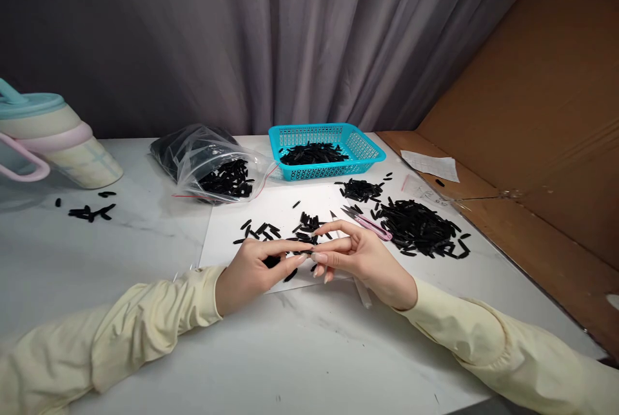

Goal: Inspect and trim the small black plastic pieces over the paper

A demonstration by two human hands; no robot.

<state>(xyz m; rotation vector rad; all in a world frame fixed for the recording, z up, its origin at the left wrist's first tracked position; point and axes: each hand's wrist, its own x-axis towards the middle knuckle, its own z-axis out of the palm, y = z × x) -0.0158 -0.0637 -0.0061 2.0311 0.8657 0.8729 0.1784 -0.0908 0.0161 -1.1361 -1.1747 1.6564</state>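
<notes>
My left hand (258, 267) and my right hand (365, 259) meet over a white sheet (220, 234). Each pinches thumb against index finger, on one small, slim black piece (302, 252) between the fingertips. Its exact kind is too small to make out, and the fingers cover most of it. Loose black pieces (261, 231) of similar shape lie on the sheet just beyond my hands, with another small cluster (309, 223) behind the fingertips. Past my right hand rest pink-handled snips (370, 224), blades pointing away to the left.
A blue basket (333, 173) and an open zip bag (193, 170), both with black pieces, stand at the back. A big black pile (418, 227) and a smaller one (362, 190) lie right. A lidded tumbler (82, 154) stands left; cardboard (541, 99) walls the right.
</notes>
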